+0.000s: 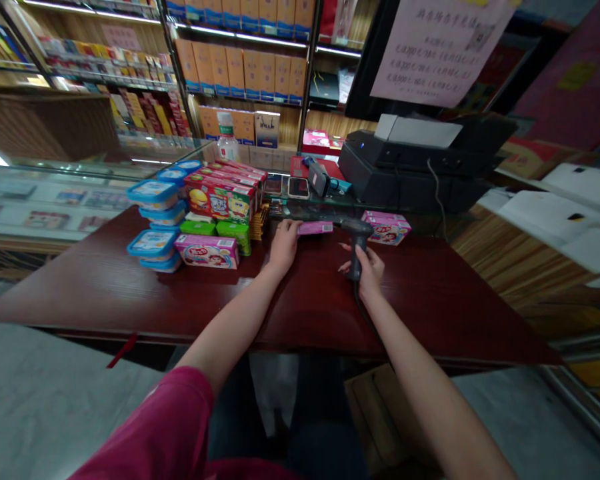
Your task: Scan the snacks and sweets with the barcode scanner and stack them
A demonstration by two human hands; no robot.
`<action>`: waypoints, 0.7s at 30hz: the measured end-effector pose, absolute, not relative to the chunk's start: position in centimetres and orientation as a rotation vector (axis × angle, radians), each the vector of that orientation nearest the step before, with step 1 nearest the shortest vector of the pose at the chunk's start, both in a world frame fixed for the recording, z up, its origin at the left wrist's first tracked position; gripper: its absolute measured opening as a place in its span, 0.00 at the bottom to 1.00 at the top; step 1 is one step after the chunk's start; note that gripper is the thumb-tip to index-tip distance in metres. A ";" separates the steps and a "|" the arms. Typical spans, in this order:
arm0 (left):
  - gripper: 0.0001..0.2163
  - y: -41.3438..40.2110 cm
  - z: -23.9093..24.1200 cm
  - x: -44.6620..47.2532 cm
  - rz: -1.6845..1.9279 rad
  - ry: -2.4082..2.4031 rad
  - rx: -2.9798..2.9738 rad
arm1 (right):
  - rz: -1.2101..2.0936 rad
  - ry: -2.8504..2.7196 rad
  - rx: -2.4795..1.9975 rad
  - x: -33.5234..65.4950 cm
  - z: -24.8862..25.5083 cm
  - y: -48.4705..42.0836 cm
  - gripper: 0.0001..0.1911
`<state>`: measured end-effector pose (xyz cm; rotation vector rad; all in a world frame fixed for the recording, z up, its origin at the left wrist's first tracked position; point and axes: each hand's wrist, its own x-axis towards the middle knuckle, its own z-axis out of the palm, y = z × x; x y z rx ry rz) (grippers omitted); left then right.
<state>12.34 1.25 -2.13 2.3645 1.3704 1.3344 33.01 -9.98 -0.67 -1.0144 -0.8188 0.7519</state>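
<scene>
Head view: left grip [283,249] closed on pink box [315,228], right grip [371,268] clamped round scanner [356,248]. Likely scanning; next needs steady aim.

- On the bench [305,300] before me, stacked tubs [153,191] stand at the left end of a pile of boxes [220,200].
- Right of that pile, my left fingers [291,227] hold a packet [317,228] by its left end.
- Right of the packet, my right fingers [363,259] grip a scanner [356,265].
- Just right of the scanner's head sit cartons [390,229].
- Behind the packet lies a phone [299,188].
- Behind the pile stands a bottle [227,140]; beyond, shelves [243,97].
</scene>
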 end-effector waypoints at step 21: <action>0.20 -13.6 -0.3 -13.3 1.173 1.354 2.625 | 0.812 -0.753 -0.922 20.6 -1.5 -14.0 0.19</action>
